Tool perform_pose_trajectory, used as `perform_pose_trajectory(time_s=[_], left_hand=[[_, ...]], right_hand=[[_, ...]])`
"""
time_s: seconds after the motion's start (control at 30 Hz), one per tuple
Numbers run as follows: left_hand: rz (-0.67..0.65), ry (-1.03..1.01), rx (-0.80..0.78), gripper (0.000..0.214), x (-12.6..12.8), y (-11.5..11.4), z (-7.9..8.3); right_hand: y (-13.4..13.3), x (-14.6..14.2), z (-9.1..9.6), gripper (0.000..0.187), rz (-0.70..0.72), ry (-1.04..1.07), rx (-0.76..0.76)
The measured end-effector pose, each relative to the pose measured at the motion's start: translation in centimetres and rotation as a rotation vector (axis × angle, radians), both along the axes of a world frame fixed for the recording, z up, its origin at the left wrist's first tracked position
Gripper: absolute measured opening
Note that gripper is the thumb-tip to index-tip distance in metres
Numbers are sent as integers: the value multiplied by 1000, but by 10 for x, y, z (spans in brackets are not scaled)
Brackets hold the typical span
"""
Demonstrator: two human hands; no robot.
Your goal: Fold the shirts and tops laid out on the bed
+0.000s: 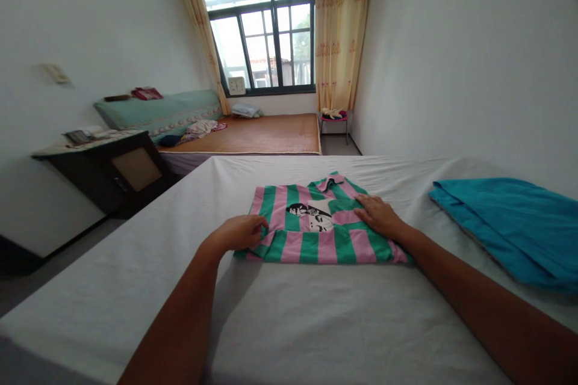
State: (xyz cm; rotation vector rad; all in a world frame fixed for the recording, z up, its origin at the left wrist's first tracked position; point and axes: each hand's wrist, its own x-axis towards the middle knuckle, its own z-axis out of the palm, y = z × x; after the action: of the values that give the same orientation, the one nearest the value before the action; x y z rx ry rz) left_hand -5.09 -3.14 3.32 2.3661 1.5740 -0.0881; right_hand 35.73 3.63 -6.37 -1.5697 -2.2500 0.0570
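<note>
A pink and green striped shirt (302,246) lies partly folded on the white-sheeted bed, its collar at the far side and a black and white printed picture on its front. At the shirt's left edge is my left hand (239,231), fingers curled and closed on the fabric; the thumb is mostly hidden. My right hand (379,215) rests flat on the right part of the shirt, fingers stretched out and slightly apart.
Folded blue cloth (519,222) lies on the white sheet (171,252) at the right. Beyond the bed stand a second bed with a brown mat (275,132), a dark cabinet (130,168) on the left and a small stool (335,115) by the curtain. White walls flank both sides.
</note>
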Motion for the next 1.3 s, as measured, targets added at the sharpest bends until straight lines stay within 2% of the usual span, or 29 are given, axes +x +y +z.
perform_pose_trajectory(time_s=[0.1,0.2,0.27,0.33,0.4,0.47,0.53,0.6,0.67,0.77,0.83,0.93,1.07,1.2,1.3], left_hand=[[81,86,65,28,0,5,-2],[132,26,251,27,18,5,-2],[33,-133,368,31,45,2,-8],[-197,-293,378,32,76,-4,-18],[-402,-345,348,36,105,-11,-31],[-496,-311,303,44,122,-16,-44],[-514,-257,259,51,127,-17,-54],[-509,-233,232,51,125,-16,-59],[-505,-234,223,51,121,-15,-61],[-503,-235,228,52,119,-14,-60],[-510,-231,232,52,118,-15,-58],[-500,-222,227,46,108,-13,-49],[-351,-165,219,38,72,-5,-29],[-186,-66,165,36,31,0,-15],[-109,30,130,30,18,-1,-12]], right_hand=[[5,4,3,43,-35,9,21],[7,8,12,41,-50,62,-22],[7,9,18,39,-72,131,-90],[6,8,22,37,-64,242,-164],[4,6,26,31,-4,402,-218],[-1,5,32,23,99,568,-277],[-9,7,41,19,244,664,-386],[-20,12,53,22,421,654,-545],[-31,20,66,27,569,543,-700],[-41,32,82,40,648,347,-811],[-43,34,86,45,594,336,-770],[-40,32,79,44,436,392,-587],[-36,26,61,39,300,263,-422],[-37,24,56,32,224,87,-386],[-38,23,60,20,261,38,-420]])
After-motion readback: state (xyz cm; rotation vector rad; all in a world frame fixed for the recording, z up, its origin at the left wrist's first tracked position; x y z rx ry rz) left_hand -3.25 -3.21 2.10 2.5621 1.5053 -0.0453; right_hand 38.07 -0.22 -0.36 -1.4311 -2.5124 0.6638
